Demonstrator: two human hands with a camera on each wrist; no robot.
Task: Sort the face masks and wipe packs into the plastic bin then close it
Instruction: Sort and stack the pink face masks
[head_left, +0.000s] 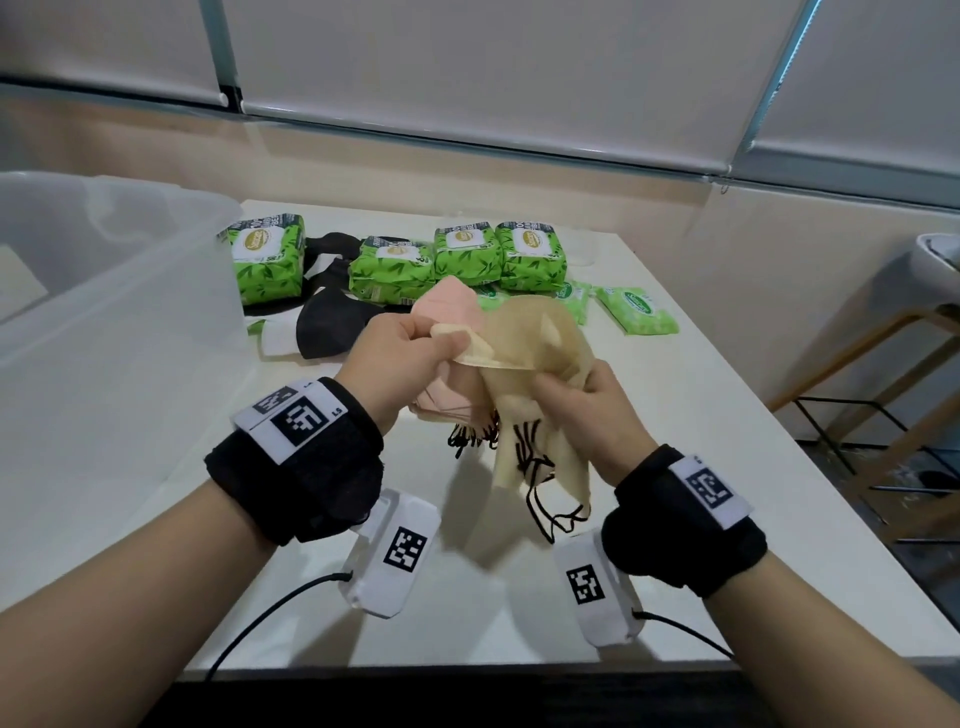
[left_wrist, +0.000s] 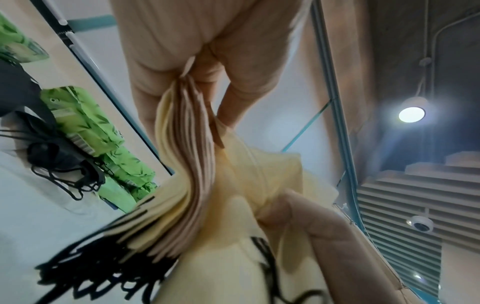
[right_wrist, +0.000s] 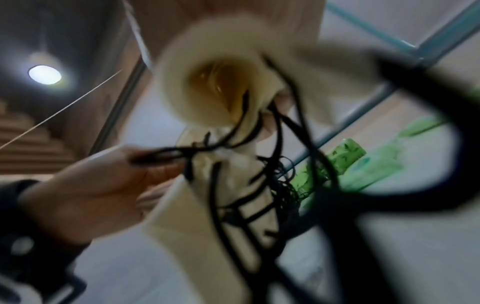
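Your left hand and right hand both pinch the floppy, featherlight mask stack above the table — grip its folded edges, not the dangling loops — they'll snag.

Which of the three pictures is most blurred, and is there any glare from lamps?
Right wrist view: most blurred, the black ear loops smeared. Left wrist view: a ceiling lamp flares, and the lower masks blur. Head view: sharp and evenly lit, edges bent.

Bin left of wipe packs on table, masks between
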